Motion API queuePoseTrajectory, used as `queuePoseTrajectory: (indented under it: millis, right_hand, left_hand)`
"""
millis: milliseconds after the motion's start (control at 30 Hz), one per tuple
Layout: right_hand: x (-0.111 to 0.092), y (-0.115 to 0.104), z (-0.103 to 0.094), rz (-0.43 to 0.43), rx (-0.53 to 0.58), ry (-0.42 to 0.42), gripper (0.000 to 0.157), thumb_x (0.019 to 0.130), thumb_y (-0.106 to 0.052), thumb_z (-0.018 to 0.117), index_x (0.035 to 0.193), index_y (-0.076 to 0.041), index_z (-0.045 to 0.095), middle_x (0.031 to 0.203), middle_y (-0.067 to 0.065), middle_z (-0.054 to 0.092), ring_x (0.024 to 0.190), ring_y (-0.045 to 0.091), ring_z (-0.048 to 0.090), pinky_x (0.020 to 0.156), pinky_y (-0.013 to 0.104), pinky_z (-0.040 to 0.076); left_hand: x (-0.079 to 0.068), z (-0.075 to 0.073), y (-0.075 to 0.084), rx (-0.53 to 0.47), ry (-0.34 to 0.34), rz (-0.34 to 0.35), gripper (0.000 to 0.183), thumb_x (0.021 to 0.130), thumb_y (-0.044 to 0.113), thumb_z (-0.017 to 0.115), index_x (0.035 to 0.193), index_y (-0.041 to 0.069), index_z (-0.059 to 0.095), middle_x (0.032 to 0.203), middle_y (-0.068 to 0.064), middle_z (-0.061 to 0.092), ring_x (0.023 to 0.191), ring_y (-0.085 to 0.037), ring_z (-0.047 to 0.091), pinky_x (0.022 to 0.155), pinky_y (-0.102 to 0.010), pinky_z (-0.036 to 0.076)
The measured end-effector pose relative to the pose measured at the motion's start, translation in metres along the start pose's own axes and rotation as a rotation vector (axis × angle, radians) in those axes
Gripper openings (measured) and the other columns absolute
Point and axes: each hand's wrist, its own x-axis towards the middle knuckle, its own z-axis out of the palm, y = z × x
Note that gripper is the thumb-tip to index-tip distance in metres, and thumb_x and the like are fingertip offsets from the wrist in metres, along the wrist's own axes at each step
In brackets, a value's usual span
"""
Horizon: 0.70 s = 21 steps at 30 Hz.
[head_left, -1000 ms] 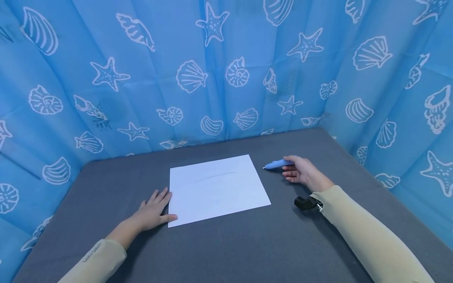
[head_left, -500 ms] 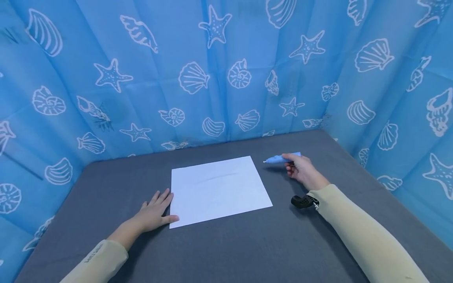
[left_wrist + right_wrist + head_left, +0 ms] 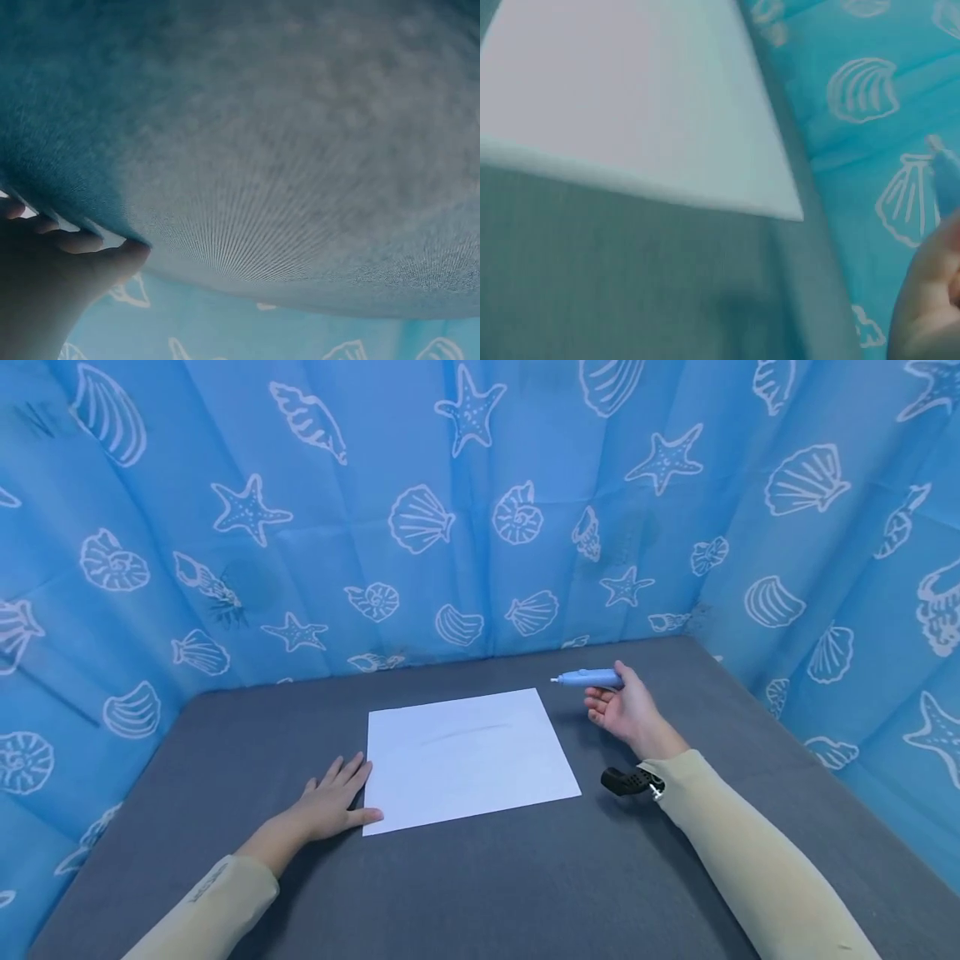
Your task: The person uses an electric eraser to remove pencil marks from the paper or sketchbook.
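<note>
A blue pen-shaped electric eraser [image 3: 588, 678] with a white tip is gripped in my right hand [image 3: 630, 714], raised beyond the right side of the paper. Its tip points left. In the right wrist view, part of the eraser [image 3: 946, 176] and the hand [image 3: 930, 292] show at the right edge. A white sheet of paper [image 3: 480, 777] lies flat on the table, bearing a faint grey streak [image 3: 465, 734]. My left hand [image 3: 326, 806] rests with spread fingers at the paper's left edge, thumb over its near corner. The left wrist view shows that hand [image 3: 67, 277] at lower left.
The grey cloth-covered table [image 3: 465, 893] is backed by a blue curtain [image 3: 337, 527] with white shells and starfish, which also runs along both sides. A black wrist-worn device [image 3: 626, 781] juts from the right sleeve [image 3: 742, 835] above the table.
My right hand has lifted the electric eraser from near the tabletop, turning it closer to level with its tip pointing left. The left hand and paper have stayed in place.
</note>
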Motion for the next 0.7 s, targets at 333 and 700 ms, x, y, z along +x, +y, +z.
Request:
queuePoseTrajectory:
  millis: [333,700]
  right_hand:
    - [0.011,0.012,0.019,0.01,0.134,-0.078,0.035,0.103,-0.039,0.044,0.114,-0.006,0.038,0.079,0.005,0.054,0.065,0.015,0.054,0.057,0.026,0.045]
    - [0.029,0.032,0.033,0.042,0.036,-0.089,0.019,0.1,-0.022,0.056,0.097,-0.008,0.044,0.069,0.005,0.051,0.058,0.014,0.05,0.053,0.023,0.043]
  left_hand:
    - [0.004,-0.003,-0.002,0.022,-0.022,-0.006,0.093,0.088,0.055,0.063,0.151,-0.001,0.026,0.157,-0.028,0.016,0.141,-0.052,0.008,0.101,-0.077,0.01]
    - [0.004,-0.012,0.005,0.109,-0.037,-0.011,0.089,0.086,0.056,0.064,0.15,0.003,0.034,0.156,-0.026,0.019,0.138,-0.054,0.017,0.099,-0.075,0.022]
